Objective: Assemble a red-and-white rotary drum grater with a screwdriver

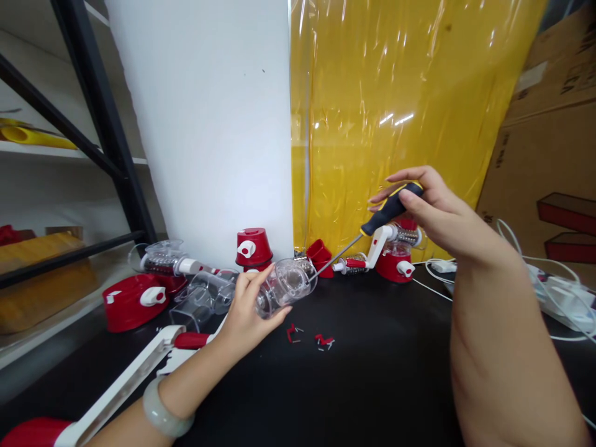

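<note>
Through the head camera I see the left hand [251, 313] clamped round a clear plastic housing [291, 280], glossy and rounded, tilted above the black tabletop [372, 372] near the middle; the right hand [431, 202] grips a screwdriver [391, 205], its dark handle trimmed in yellow, its slim metal shaft slanting down to the left with the tip at the housing's right end; I cannot tell how deep it sits; the hands are well apart. Below lie small red plastic pieces [323, 339] and thin metal screws [298, 329]; far left stands a smooth red base [135, 302] with a white knob; far right, a perforated metal drum [407, 236] sits in a red-and-white grater; behind hangs a shiny yellow curtain [395, 93]; at right, a brown carton [549, 161] bears tilted dark lettering, too skewed for me to read surely.
</note>
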`<action>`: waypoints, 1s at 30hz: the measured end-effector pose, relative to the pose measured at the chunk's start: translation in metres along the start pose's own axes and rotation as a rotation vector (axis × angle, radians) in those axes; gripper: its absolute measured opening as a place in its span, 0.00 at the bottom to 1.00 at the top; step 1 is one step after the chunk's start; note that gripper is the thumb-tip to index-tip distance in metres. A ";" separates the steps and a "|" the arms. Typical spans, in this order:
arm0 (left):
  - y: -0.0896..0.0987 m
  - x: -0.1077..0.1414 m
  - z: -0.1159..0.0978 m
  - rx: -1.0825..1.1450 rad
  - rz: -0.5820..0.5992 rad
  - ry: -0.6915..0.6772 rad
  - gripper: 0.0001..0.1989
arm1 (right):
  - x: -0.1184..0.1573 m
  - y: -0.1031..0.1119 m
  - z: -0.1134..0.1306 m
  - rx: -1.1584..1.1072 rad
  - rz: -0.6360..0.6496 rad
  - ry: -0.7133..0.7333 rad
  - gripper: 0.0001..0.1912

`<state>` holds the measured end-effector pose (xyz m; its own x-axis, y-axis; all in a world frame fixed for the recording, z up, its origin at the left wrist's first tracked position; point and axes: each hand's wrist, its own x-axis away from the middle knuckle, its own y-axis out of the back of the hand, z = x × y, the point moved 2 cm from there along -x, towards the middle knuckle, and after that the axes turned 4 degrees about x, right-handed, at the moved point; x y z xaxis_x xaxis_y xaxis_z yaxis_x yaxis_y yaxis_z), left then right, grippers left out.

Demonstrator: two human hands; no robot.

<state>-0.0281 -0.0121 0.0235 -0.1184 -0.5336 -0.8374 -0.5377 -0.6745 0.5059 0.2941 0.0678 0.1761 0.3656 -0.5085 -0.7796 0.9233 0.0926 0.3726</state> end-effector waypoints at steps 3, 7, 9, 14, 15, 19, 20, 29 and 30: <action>0.001 0.000 -0.001 -0.007 -0.007 -0.004 0.38 | -0.005 -0.001 -0.003 0.183 -0.132 0.028 0.14; 0.002 0.000 0.001 -0.013 -0.018 -0.005 0.38 | -0.005 0.000 -0.007 0.289 -0.132 -0.065 0.19; 0.002 -0.001 0.002 -0.018 -0.031 0.005 0.38 | -0.003 -0.001 -0.006 0.193 -0.068 -0.105 0.17; 0.002 0.000 0.007 -0.030 -0.056 0.021 0.38 | 0.002 0.001 0.003 0.046 0.050 -0.098 0.13; 0.002 0.000 0.007 -0.028 -0.050 0.022 0.38 | 0.002 0.002 0.004 0.081 0.053 -0.090 0.13; 0.000 0.002 0.005 -0.031 -0.002 0.015 0.38 | 0.001 0.004 0.005 0.182 0.038 -0.088 0.13; -0.001 0.002 0.004 -0.035 0.004 0.010 0.38 | 0.000 0.004 0.005 0.184 0.022 -0.092 0.13; 0.001 0.002 -0.001 -0.084 -0.040 -0.016 0.37 | -0.005 -0.002 -0.001 0.246 -0.175 -0.183 0.18; 0.001 0.001 -0.001 -0.087 -0.046 -0.013 0.37 | -0.006 -0.003 -0.001 0.263 -0.180 -0.191 0.18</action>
<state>-0.0281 -0.0139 0.0229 -0.1066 -0.4944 -0.8627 -0.4680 -0.7405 0.4822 0.2894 0.0716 0.1788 0.1482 -0.6495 -0.7458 0.9002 -0.2236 0.3736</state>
